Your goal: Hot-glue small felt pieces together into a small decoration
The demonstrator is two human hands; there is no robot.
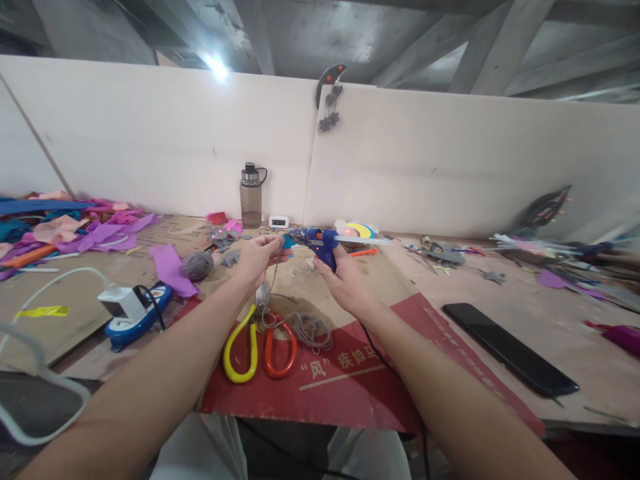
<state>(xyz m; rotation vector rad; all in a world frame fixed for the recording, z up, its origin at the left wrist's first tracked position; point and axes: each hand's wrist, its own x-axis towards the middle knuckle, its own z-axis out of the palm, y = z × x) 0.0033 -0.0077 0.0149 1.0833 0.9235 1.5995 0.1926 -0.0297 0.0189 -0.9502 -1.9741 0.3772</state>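
Observation:
My right hand (345,280) is wrapped round the grip of a blue glue gun (320,243), held above the table with its nozzle pointing left. My left hand (257,257) pinches a small blue piece (289,242) right at the gun's tip, and a thin grey string hangs down from it. Below the hands lie scissors with one yellow and one red-orange handle (257,350) beside a loose tangle of grey yarn (310,330).
A red printed sheet (350,380) covers the near table edge. A black phone (510,350) lies to the right. A power strip with a white plug (133,313) sits left, by a grey yarn ball (197,265). Felt scraps (75,230) pile far left. A bottle (251,195) stands at the white wall.

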